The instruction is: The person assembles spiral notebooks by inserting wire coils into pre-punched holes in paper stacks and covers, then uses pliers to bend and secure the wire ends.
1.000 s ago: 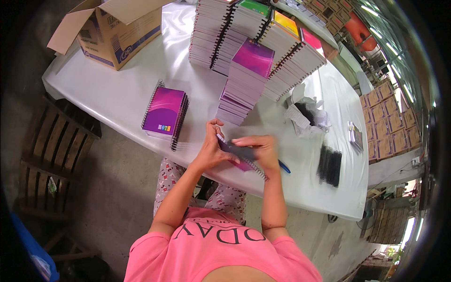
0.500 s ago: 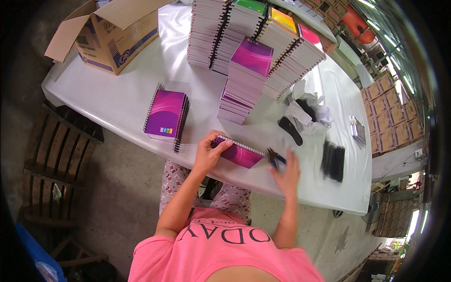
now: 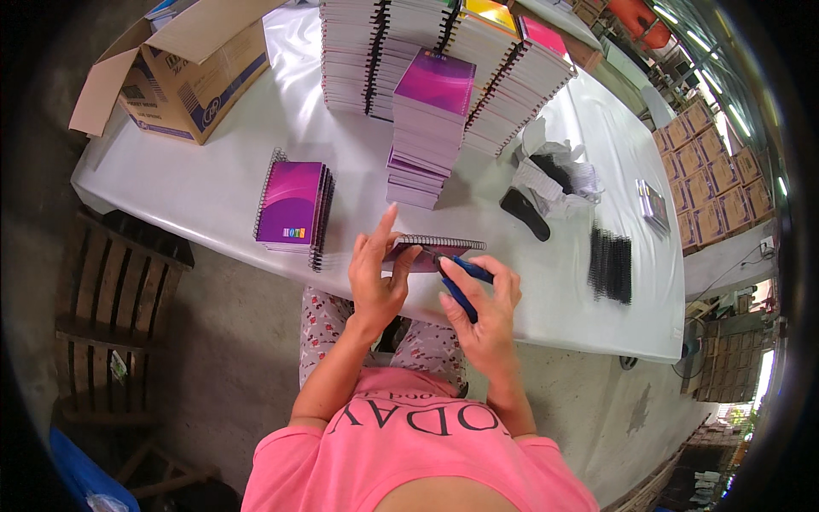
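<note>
My left hand [image 3: 375,277] grips a purple spiral notebook [image 3: 424,261] near the table's front edge, its index finger raised and its thumb on the cover. The notebook is tilted up, with its wire coil along the top. In my right hand [image 3: 493,311] are blue-handled pliers [image 3: 461,299], their jaws against the notebook beside my left thumb. Fingers partly hide the jaws. To the left lies a small stack of purple spiral notebooks [image 3: 290,203]. Beyond my hands stands a tall stack of purple-covered pads [image 3: 433,119], with no coil visible on it.
Tall stacks of bound notebooks [image 3: 345,60] line the back of the white table [image 3: 213,200]. An open carton [image 3: 192,90] is at the far left. To the right are a black strip-like object [image 3: 525,213], crumpled paper [image 3: 533,188] and black binding coils [image 3: 610,266]. A wooden chair [image 3: 119,299] stands left.
My right hand has picked the pliers up off the table and brought them left to the notebook. The notebook has tipped, and my left index finger has lifted.
</note>
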Demonstrator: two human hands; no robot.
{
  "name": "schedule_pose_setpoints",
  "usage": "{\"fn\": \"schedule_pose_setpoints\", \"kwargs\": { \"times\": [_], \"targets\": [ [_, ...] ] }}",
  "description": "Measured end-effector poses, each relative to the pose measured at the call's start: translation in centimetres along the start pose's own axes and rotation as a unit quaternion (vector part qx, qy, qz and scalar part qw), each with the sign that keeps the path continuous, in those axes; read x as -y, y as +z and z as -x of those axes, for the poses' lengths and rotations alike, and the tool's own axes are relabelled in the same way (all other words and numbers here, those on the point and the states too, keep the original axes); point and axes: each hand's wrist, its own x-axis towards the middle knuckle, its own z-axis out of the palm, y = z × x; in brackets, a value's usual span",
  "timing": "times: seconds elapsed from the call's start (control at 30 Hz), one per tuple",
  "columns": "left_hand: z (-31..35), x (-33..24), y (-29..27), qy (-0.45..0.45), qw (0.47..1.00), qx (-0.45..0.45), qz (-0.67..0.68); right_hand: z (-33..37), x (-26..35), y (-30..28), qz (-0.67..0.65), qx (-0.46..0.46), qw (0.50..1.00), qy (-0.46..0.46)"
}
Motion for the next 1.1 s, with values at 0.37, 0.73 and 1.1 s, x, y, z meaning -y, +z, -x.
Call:
{"fn": "schedule_pose_setpoints", "kwargs": {
  "times": [0.37,0.73,1.1],
  "targets": [
    [0.9,0.7,0.3,0.124,0.988,-0.076,-0.059,-0.5,0.5,0.4,-0.052,0.042,0.998,-0.022],
    [1.8,1.1,-0.1,0.047,0.993,-0.112,-0.008,1.5,-1.2,3.0,-0.464,0.145,0.866,0.115],
    [0.5,0.7,-4.4,-0.197,0.901,-0.251,0.293,1.0,-7.8,5.4,0.077,-0.006,0.996,0.036]
  ]
}}
